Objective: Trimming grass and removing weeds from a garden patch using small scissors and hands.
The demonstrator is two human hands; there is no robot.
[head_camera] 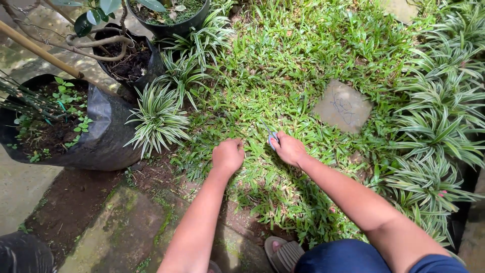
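Two hands down in the grass (283,65) here. The left hand (228,155) is balled into a fist right on the turf, and it looks clenched on a tuft of blades, though I can't tell for sure what's inside it. The right hand (288,148) is closed around a small pair of scissors (269,133), with the blades poking out up and to the left, tips right in the grass, just beside the left fist.

Stuff around: a striped green-and-white plant (158,117) sits close on the left, leaves almost reaching the left hand. Behind it is a big black grow bag (96,139) with soil and little weeds, plus a second black bag (132,56) and a dark pot (172,20) further back, with a bamboo stick (38,49) slanting across them. A square stepping stone (343,106) lies in the lawn past the right hand, well apart from it. A whole row of the same striped plants (439,116) lines the right edge.

Room-wise, the grass straight ahead between the stone and the left plant is open. Near side drops to bare dirt and mossy paving (126,227), where a sandalled foot (282,253) sits by the knee.
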